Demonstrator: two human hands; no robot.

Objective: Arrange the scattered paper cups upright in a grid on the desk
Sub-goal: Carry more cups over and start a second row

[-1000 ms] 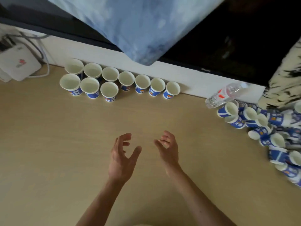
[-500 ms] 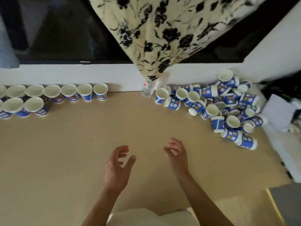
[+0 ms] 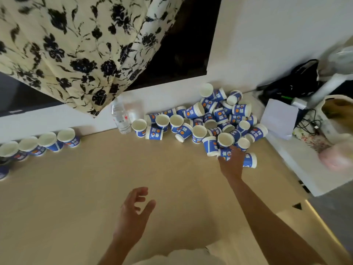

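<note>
Several blue-and-white paper cups lie in a jumbled pile (image 3: 210, 119) at the back right of the tan desk (image 3: 86, 188), some on their sides, some upright. A row of upright cups (image 3: 47, 143) stands along the wall at the far left. My right hand (image 3: 232, 162) is stretched out to the pile's near edge, lying over a cup (image 3: 225, 153) on its side; its fingers are hidden behind the hand. Another cup on its side (image 3: 250, 160) pokes out to the right of that hand. My left hand (image 3: 133, 213) hovers over the desk, fingers apart and holding nothing.
A clear water bottle (image 3: 120, 117) stands against the wall between the row and the pile. A floral cloth (image 3: 76, 44) hangs over the back. Right of the desk a white surface (image 3: 305, 169) carries paper, cables and bags.
The view has swung right, bringing the pile nearer the centre. My right hand has reached forward and right from mid-desk onto the pile's near edge. The left hand has stayed open near me.
</note>
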